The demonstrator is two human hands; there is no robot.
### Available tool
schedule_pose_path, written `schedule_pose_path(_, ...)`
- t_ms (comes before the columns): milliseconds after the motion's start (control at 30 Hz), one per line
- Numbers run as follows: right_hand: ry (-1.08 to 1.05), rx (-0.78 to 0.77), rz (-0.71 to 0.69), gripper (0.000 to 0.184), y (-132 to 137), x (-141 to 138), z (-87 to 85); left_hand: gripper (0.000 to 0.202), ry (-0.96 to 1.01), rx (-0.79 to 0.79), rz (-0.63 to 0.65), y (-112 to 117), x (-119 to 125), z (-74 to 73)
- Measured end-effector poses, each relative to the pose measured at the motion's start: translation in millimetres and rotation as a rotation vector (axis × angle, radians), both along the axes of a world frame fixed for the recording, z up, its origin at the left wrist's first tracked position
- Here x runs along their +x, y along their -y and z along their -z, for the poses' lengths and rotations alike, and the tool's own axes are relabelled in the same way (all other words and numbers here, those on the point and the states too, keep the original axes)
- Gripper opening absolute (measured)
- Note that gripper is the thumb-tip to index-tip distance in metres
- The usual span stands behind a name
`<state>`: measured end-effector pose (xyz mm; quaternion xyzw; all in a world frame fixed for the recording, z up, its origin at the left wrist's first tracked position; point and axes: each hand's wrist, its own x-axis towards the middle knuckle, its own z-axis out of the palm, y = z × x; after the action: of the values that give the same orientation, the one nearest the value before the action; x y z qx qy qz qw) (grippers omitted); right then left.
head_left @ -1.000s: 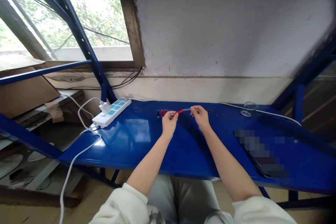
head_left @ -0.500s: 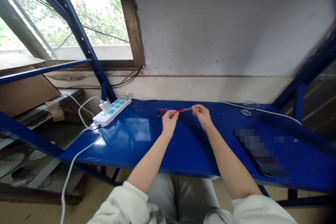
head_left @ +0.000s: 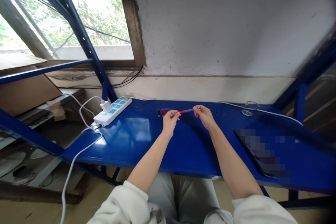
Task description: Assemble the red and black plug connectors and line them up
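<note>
A pen (head_left: 186, 111) with a red front section and a clear barrel lies level between my hands, above the blue table (head_left: 147, 150). My left hand (head_left: 171, 121) pinches its red end. My right hand (head_left: 203, 114) has its fingers closed on the clear end. Just left of my left hand stand a black pen cap (head_left: 158, 112) and red pen caps (head_left: 164, 112), partly hidden by the fingers. Small dark parts (head_left: 214, 112) lie to the right of my right hand, too small to name.
A white power strip (head_left: 112, 111) with a plug and cable sits at the table's left. Towards the right are a clear glass cup (head_left: 249, 109) and a dark, blurred flat device (head_left: 258, 152). A white cable (head_left: 279, 116) runs along the back. Blue frame posts (head_left: 299, 103) flank the table.
The pen's red section shows more between my hands, and my right hand has shifted very slightly right. Both hands keep hold of the pen; the view has moved a little.
</note>
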<state>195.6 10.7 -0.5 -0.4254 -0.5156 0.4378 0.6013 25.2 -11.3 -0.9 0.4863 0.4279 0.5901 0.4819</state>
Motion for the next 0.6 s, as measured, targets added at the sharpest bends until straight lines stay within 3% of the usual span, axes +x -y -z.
schedule_pose_path(267, 0.059, 0.009, -0.031, 0.028, 5.0, -0.9, -6.8, 0.020, 0.036, -0.060, 0.086, 2.0, 0.7, -1.6)
schedule_pose_path(600, 0.048, -0.001, -0.091, 0.030, 6.3, -3.0, -6.3, 0.032, -0.003, -0.028, 0.234, 4.3, 1.2, -0.2)
